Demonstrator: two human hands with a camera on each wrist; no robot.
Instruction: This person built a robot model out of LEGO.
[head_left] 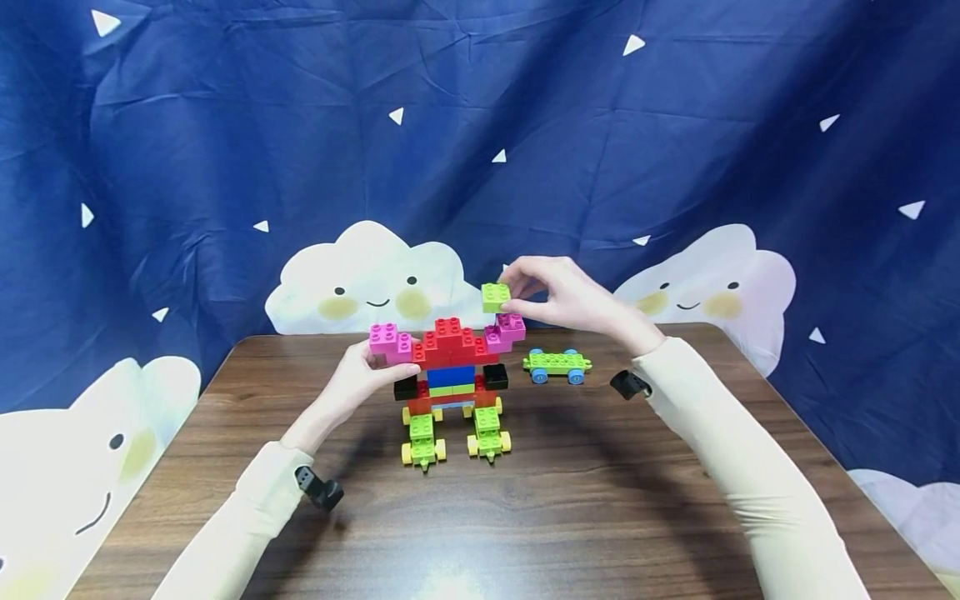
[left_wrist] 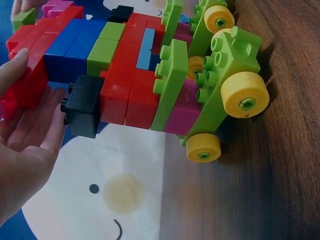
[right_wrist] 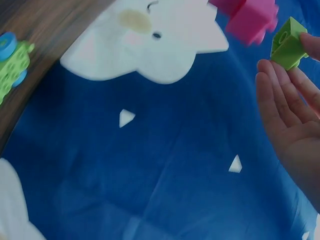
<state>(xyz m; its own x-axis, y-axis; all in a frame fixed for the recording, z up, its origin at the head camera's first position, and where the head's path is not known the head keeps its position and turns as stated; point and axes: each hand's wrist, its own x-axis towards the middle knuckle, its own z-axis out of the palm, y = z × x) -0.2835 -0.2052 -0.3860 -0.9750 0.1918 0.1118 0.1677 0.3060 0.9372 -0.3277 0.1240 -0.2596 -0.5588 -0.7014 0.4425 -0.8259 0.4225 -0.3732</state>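
Observation:
A toy-brick figure (head_left: 450, 354) stands upright on two lime wheeled bases with yellow wheels. Red bricks form its top, blue and lime ones its middle, and black bricks (left_wrist: 84, 107) jut from its sides. My left hand (head_left: 348, 383) grips the left end of the red row, thumb in front and fingers behind, beside pink bricks (head_left: 385, 337). Between thumb and fingertips, my right hand (head_left: 562, 293) pinches a lime brick (head_left: 495, 297), held just above the pink bricks (head_left: 505, 332) on the right end. In the right wrist view a gap shows between this lime brick (right_wrist: 288, 44) and the pink ones.
A lime wheeled base (head_left: 557, 363) with blue wheels stands on the wooden table (head_left: 585, 500), right of the figure. Behind the table hangs a blue curtain (head_left: 480, 100) with white clouds and triangles.

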